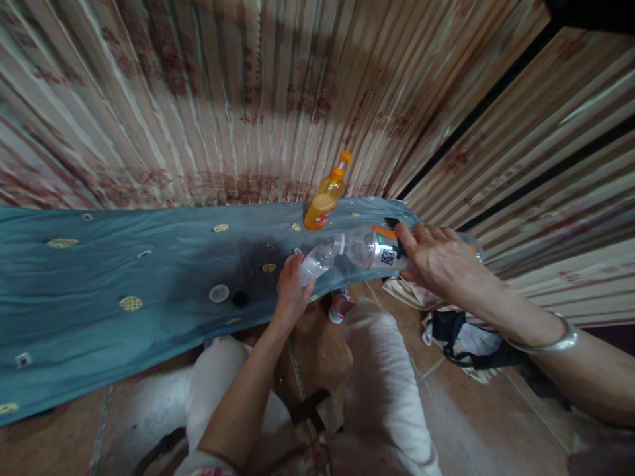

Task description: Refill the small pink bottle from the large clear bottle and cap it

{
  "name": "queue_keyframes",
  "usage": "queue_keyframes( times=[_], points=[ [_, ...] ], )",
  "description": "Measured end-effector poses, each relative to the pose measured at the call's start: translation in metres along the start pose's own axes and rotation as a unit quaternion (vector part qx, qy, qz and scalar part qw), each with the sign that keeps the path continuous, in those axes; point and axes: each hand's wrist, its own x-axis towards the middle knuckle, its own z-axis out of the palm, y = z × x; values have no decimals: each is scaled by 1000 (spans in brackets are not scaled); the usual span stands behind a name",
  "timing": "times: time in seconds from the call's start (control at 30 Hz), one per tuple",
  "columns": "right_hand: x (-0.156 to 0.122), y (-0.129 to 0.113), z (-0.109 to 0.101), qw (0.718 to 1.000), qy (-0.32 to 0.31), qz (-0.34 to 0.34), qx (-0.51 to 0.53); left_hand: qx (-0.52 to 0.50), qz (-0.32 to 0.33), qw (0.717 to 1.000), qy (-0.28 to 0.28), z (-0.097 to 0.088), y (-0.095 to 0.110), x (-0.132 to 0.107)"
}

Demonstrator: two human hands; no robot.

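Note:
My right hand (436, 258) is wrapped round a large clear plastic bottle (361, 247) with an orange and black label, tipped nearly level with its neck to the left. My left hand (294, 289) grips a smaller clear plastic bottle (320, 261), tilted up to the right. The two bottle mouths meet or almost meet; I cannot tell if they touch. Behind them a pump bottle (325, 199) of orange-yellow liquid stands on the cloth. A clear round lid (219, 293) and a small dark round cap (241, 299) lie left of my left hand.
A blue-green patterned cloth (169, 251) covers the long low surface before me. Pleated curtains (238, 119) hang behind it. Clothes and a dark bag (446, 328) lie on the tiled floor (461, 416) to the right. My knees are below the cloth's edge.

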Motion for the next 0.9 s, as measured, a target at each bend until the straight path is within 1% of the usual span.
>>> queue_keyframes(
  times=[0.43, 0.57, 0.9],
  points=[
    [-2, 2, 9, 999, 31, -8, -13, -1, -1, 1000, -3, 1, -3, -1],
    [-1, 2, 8, 1000, 26, -4, 1, 4, -7, 1000, 2, 1, -3, -1],
    [0, 1, 5, 1000, 13, -1, 2, 4, 3, 1000, 11, 3, -2, -2]
  ],
)
